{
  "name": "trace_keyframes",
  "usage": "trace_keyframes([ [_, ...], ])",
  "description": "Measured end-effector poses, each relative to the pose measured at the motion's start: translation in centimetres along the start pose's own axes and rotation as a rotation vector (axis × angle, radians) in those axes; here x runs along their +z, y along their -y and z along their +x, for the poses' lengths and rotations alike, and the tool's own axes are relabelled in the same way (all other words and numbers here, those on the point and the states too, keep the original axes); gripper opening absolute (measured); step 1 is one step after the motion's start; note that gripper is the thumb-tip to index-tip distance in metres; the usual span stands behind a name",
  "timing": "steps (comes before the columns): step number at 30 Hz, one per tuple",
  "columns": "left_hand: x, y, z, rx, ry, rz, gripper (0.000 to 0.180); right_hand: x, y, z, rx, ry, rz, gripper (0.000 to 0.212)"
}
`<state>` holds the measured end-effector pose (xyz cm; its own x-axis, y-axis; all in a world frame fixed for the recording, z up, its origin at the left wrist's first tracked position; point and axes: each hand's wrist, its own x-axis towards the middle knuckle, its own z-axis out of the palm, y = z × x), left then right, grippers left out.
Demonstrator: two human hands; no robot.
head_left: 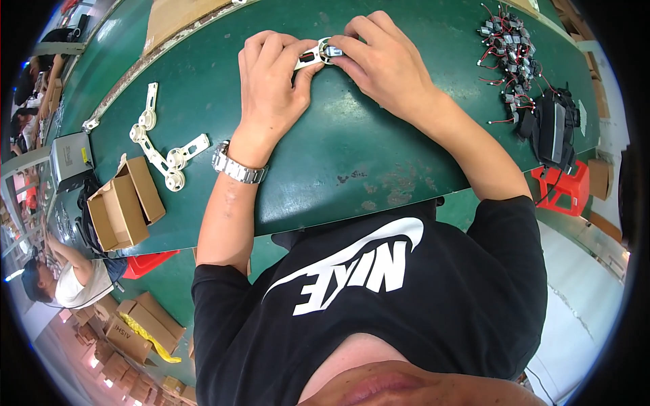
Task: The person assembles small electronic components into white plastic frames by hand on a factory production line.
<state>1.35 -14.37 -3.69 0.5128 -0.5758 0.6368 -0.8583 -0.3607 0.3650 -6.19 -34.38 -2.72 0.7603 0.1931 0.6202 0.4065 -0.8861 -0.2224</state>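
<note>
Right now, both your hands meet at one bracket (313, 61), a white piece held up toward the far side of the green table (318, 155). Your left hand (276, 86) is clamped on the bracket's left end, thumb and fingers pinching it. Your right hand (386, 64) is at its other end, thumb and forefinger closed on a small metallic motor (334, 51) set against the bracket's ring. Left of the bracket and nearer you lie more white pieces (155, 157), and past them, further left and nearer you still, an open carton (145, 186). Well to the bracket's right is a heap of small motors (516, 57) with red and black wires; just nearer you than that heap sits a black device (558, 132).
</note>
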Motion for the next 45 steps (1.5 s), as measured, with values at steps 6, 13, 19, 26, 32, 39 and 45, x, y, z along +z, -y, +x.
trace_keyframes([
  [6,0.2,-0.4,0.0,0.042,-0.005,0.035,0.027,-0.1,0.1,0.2,-0.082,0.037,-0.166,0.009],
  [13,0.2,-0.6,0.0,0.007,0.001,0.03,0.027,-0.3,0.3,0.2,-0.076,0.028,-0.057,0.01],
  [19,0.2,-0.6,-0.1,0.024,0.008,0.035,0.028,-0.5,0.1,0.3,-0.101,0.064,-0.054,0.016],
  [26,0.3,-0.2,-0.2,-0.011,-0.001,-0.016,0.029,-0.7,0.1,0.3,0.001,0.089,0.163,0.024],
  [32,0.3,0.0,-0.2,0.007,-0.037,-0.045,0.026,-0.4,0.0,0.3,0.038,0.045,0.284,0.024],
  [39,0.1,0.2,-0.1,0.009,-0.098,-0.087,0.026,0.3,-1.6,0.2,0.24,0.029,0.575,0.017],
  [45,0.2,0.3,0.0,0.094,-0.076,-0.012,0.028,1.1,-1.3,-0.2,0.125,0.006,0.402,0.024],
])
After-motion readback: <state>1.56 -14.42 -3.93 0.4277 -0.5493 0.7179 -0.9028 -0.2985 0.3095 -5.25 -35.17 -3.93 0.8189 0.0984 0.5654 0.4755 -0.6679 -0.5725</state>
